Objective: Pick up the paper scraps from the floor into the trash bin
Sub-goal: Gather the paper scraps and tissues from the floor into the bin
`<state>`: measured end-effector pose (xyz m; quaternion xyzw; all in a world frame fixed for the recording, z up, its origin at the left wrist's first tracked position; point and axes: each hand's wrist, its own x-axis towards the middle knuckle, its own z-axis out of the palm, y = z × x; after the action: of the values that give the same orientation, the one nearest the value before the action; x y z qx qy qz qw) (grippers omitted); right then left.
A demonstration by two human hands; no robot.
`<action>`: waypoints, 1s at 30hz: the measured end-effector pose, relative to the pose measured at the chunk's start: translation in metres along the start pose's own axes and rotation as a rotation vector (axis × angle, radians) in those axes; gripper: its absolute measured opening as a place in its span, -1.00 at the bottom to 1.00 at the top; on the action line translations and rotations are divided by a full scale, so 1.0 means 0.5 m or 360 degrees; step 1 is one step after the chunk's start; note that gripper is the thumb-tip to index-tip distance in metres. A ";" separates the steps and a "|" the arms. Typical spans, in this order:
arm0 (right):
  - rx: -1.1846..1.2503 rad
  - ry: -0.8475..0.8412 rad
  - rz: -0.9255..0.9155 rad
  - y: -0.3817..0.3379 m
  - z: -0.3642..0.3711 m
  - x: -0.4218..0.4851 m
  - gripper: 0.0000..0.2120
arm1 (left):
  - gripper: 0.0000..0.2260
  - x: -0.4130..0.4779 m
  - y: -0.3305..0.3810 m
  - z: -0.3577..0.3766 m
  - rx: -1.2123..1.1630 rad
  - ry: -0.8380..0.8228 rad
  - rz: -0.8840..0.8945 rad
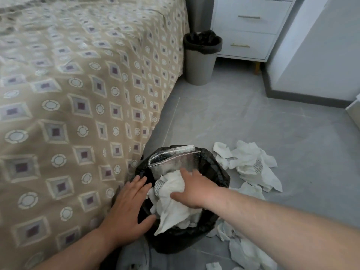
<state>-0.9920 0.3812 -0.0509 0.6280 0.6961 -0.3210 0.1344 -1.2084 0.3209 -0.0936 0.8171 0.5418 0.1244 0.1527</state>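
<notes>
A trash bin with a black liner (218, 172) stands on the grey floor beside the bed. It holds a silver foil pouch (173, 162) and a wad of white paper scraps (171, 195). My right hand (196, 190) lies on top of that wad, palm down, thumb spread to the left, pressing it into the bin. My left hand (126, 209) rests flat, fingers straight, on the bin's left rim. More white paper scraps (251, 164) lie on the floor to the right of the bin, and others (243, 248) lie under my right forearm.
The bed with a beige patterned cover (78, 94) fills the left side, its edge touching the bin. A second grey bin with a black liner (200, 57) stands farther back, next to a white nightstand (251, 30). A white wall (311, 65) bounds the right.
</notes>
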 end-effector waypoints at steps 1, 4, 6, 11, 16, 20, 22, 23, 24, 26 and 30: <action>0.0005 0.0108 -0.0083 0.003 -0.035 -0.027 -0.15 | -0.32 0.008 0.008 -0.016 -0.0046 0.0055 0.0013; 0.0104 0.0450 -0.0220 0.053 -0.129 -0.111 -0.29 | -0.42 0.058 0.076 -0.078 -0.0125 0.0160 0.0161; 0.0270 0.0635 -0.0142 0.120 -0.167 -0.155 -0.35 | -0.43 0.095 0.150 -0.116 -0.0070 0.0113 0.0377; 0.0640 0.0768 0.0330 0.353 -0.144 -0.218 -0.49 | -0.47 0.126 0.334 -0.110 0.0011 -0.0308 0.0913; 0.0454 0.0353 0.0557 0.551 -0.038 -0.234 -0.59 | -0.53 0.117 0.441 0.048 0.0057 -0.0550 0.1102; 0.0383 0.0121 0.0612 0.629 0.018 -0.229 -0.61 | -0.43 0.146 0.473 0.229 0.0136 -0.0859 0.0631; 0.0370 0.0071 0.0643 0.654 0.043 -0.219 -0.62 | -0.32 0.160 0.471 0.311 0.0097 -0.0933 0.0130; 0.0373 0.0043 0.0656 0.664 0.057 -0.215 -0.62 | -0.26 0.168 0.466 0.344 0.0060 -0.0898 -0.0095; 0.0376 0.0011 0.0668 0.672 0.073 -0.210 -0.61 | -0.20 0.176 0.460 0.374 0.0021 -0.0853 -0.0296; 0.0370 -0.0054 0.0663 0.682 0.102 -0.204 -0.63 | -0.12 0.199 0.450 0.417 -0.0055 -0.0779 -0.0622; 0.0327 -0.0128 0.0621 0.683 0.136 -0.195 -0.63 | -0.04 0.237 0.443 0.471 -0.0140 -0.0822 -0.0856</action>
<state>-0.6618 0.2644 -0.1398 0.7479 0.5190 -0.3829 0.1568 -0.8887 0.3220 -0.2213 0.6427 0.6748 -0.1072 0.3464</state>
